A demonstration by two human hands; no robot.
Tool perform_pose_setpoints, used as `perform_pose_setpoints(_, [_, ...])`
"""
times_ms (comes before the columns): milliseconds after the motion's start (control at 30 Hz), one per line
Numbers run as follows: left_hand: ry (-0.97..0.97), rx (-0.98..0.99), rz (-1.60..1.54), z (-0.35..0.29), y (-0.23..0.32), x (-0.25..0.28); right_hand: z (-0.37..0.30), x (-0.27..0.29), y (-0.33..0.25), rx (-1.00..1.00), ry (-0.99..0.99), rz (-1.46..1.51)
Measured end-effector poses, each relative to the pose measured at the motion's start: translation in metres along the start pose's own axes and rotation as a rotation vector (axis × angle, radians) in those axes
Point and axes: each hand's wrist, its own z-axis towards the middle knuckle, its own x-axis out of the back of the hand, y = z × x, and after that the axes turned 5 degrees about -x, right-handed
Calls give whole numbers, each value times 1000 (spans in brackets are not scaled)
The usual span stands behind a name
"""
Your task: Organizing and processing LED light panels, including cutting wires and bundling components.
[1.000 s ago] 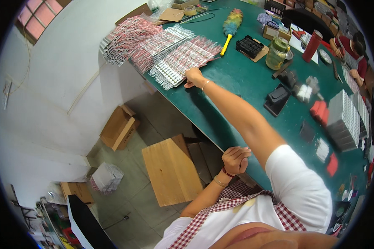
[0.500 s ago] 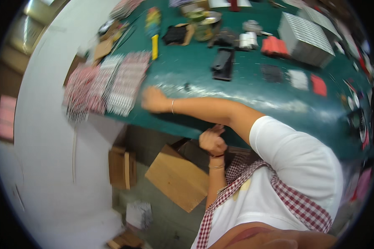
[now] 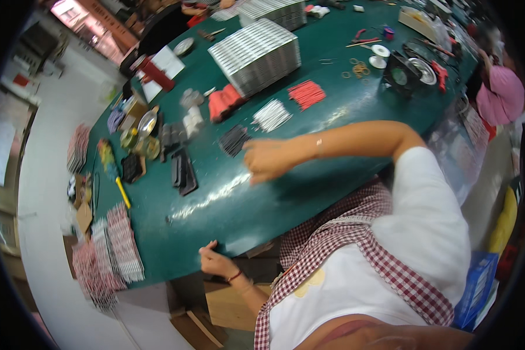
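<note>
My right hand (image 3: 267, 160) is stretched over the green tabletop, its fingers smeared by motion. Just beyond its fingertips lies a small pile of thin dark grey pieces (image 3: 234, 140). Similar piles of thin white pieces (image 3: 272, 115) and thin red pieces (image 3: 307, 94) lie to the right of that one. At the table's near edge is my left hand (image 3: 217, 262), its fingers curled in and the thumb side turned up. Whether anything small sits between those fingers I cannot make out.
Bundled pink and white strips (image 3: 106, 248) hang over the left table edge. Dark flat cases (image 3: 184, 172), red bundles (image 3: 223, 104) and a tall stack of silvery trays (image 3: 255, 55) stand farther back. White spools (image 3: 379, 56) lie at right, and a person in pink (image 3: 500, 96) is at far right.
The view has swung to the right. My right hand has moved from beside the striped bundles to the dark grey pile. My left hand stays at the table edge, now apart from my right arm.
</note>
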Motion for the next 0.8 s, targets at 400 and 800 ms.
perform_pose_setpoints(400, [-499, -504, -101, 41, 170, -116, -374, 135, 326, -1199, 217, -302])
perform_pose_setpoints(800, [-593, -406, -231, 30, 228, -187, -439, 65, 397, -1050, -30, 136])
